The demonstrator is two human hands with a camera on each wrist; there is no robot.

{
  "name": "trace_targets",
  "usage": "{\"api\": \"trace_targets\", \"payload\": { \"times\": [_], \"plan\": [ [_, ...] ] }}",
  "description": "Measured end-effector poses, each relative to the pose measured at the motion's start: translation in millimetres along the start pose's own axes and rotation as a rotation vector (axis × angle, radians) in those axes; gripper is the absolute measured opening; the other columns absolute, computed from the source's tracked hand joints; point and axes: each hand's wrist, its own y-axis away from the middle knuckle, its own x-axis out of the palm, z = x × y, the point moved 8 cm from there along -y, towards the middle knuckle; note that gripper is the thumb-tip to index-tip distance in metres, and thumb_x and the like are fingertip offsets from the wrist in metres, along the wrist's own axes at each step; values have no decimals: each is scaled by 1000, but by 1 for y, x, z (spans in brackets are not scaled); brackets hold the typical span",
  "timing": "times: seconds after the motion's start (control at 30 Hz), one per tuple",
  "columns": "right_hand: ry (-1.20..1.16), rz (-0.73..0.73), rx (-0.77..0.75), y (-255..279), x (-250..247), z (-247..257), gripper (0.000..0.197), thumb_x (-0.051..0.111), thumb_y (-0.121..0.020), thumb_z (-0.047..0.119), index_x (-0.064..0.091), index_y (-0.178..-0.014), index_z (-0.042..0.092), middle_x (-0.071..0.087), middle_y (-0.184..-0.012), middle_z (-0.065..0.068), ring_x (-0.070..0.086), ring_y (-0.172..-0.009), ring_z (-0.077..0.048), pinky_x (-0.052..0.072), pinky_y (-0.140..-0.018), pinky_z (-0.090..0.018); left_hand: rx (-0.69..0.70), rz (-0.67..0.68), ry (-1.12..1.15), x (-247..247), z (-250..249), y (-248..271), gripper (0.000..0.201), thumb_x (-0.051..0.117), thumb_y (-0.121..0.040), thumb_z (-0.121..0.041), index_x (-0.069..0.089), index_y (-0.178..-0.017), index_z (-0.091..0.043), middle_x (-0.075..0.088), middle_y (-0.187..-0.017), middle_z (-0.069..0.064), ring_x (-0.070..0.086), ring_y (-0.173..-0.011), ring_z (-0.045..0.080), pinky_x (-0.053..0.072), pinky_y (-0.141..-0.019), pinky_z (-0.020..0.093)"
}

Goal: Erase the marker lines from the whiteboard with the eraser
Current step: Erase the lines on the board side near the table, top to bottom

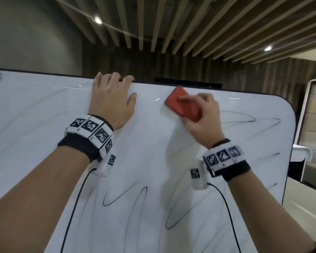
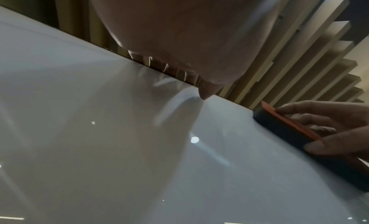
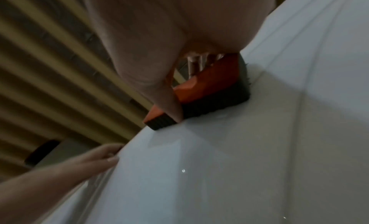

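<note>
Up near the top edge of the whiteboard [image 1: 153,143], the right hand [image 1: 201,121] clamps the red eraser [image 1: 182,105] between thumb and fingers, its dark felt flat against the surface. The left hand [image 1: 111,99] lies beside it, fingers curled over the board's top rim and thumb flat on the face. Loose black marker lines [image 1: 124,196] loop below and to the right; no readable writing shows, only square coded markers on both wristbands [image 1: 91,130].
</note>
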Motion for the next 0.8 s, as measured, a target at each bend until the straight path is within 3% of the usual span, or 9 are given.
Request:
{"api": "trace_targets", "payload": {
  "times": [0.13,0.23,0.3,0.37,0.47,0.57,0.63,0.7,0.8],
  "plan": [
    [-5,-60,-6,49,30,19,54,67,-69,15,66,-119,34,52,-121,-5,51,-107,-29,43,-96,-50,4,-23,-1,-1,1,1,49,35,-97,-37,51,-137,-14,57,-121,19,51,-117,42,25,-119,57],
    [100,293,-286,169,91,47,50,66,-74,13,65,-118,36,55,-127,-5,51,-112,-31,43,-95,-49,17,-23,-3,-2,1,1,49,35,-96,-36,51,-136,-12,57,-121,20,51,-116,44,26,-118,58],
    [143,435,-414,209,98,39,46,67,-79,15,65,-118,39,54,-131,-4,51,-113,-28,45,-94,-47,29,-20,-5,-1,3,1,48,35,-96,-36,51,-136,-13,57,-121,20,51,-116,43,27,-117,58],
    [114,411,-404,180,79,24,44,66,-78,14,67,-116,38,57,-128,-3,53,-110,-28,43,-94,-44,42,-31,2,0,4,1,48,36,-96,-35,50,-137,-14,57,-121,19,50,-116,43,27,-118,58],
    [68,88,-208,83,13,-17,45,71,-73,13,70,-114,33,60,-116,-8,57,-104,-31,39,-92,-37,24,-61,28,1,3,1,48,37,-96,-33,51,-137,-13,56,-122,20,49,-118,43,24,-119,58],
    [73,-137,70,11,-51,-63,50,67,-73,21,65,-122,32,53,-122,-7,52,-109,-33,41,-98,-43,-11,-88,35,3,-1,4,47,38,-97,-30,50,-139,-11,55,-126,21,47,-124,42,23,-121,58],
    [67,-205,182,18,-46,-67,50,67,-76,21,62,-126,28,48,-129,-6,48,-115,-30,40,-103,-50,-16,-96,23,4,-2,6,47,38,-98,-31,49,-139,-11,54,-127,21,46,-127,41,23,-121,58],
    [67,-124,53,62,-7,-35,49,69,-77,17,64,-124,26,50,-130,-10,49,-116,-31,40,-101,-52,-15,-89,23,5,-1,7,48,39,-98,-34,49,-139,-11,54,-128,21,45,-128,41,25,-120,58],
    [197,367,-442,155,62,11,40,68,-84,19,65,-121,34,53,-132,-6,49,-118,-30,40,-100,-47,-15,-72,55,4,0,6,52,41,-96,-41,50,-138,-12,54,-128,20,45,-128,41,26,-119,59]
  ]
}}
